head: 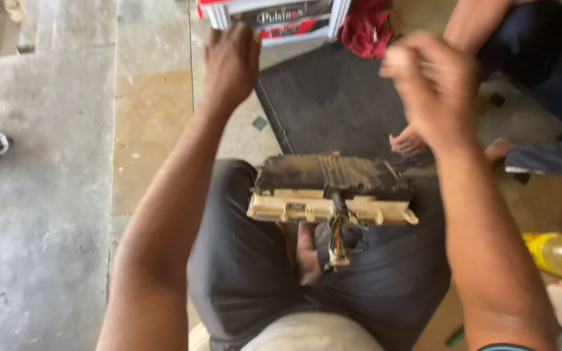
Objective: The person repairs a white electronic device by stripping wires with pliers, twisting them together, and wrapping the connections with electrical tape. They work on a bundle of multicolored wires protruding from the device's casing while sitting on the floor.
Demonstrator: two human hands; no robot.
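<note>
Head view: the left hand [231, 62] touches the near edge of a red and white box [274, 18], fingers loosely curled. The right hand [432, 88] hovers closed, blurred, holding nothing visible. A dusty electronic unit [333, 188] rests on the lap, its wire bundle [339, 237] hanging over the front edge, beside a black mat [333, 97].

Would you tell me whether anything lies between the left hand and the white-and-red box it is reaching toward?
Nothing visible does. The left hand has its fingertips right at the near edge of the white-and-red box, with only bare floor beneath it.
</note>
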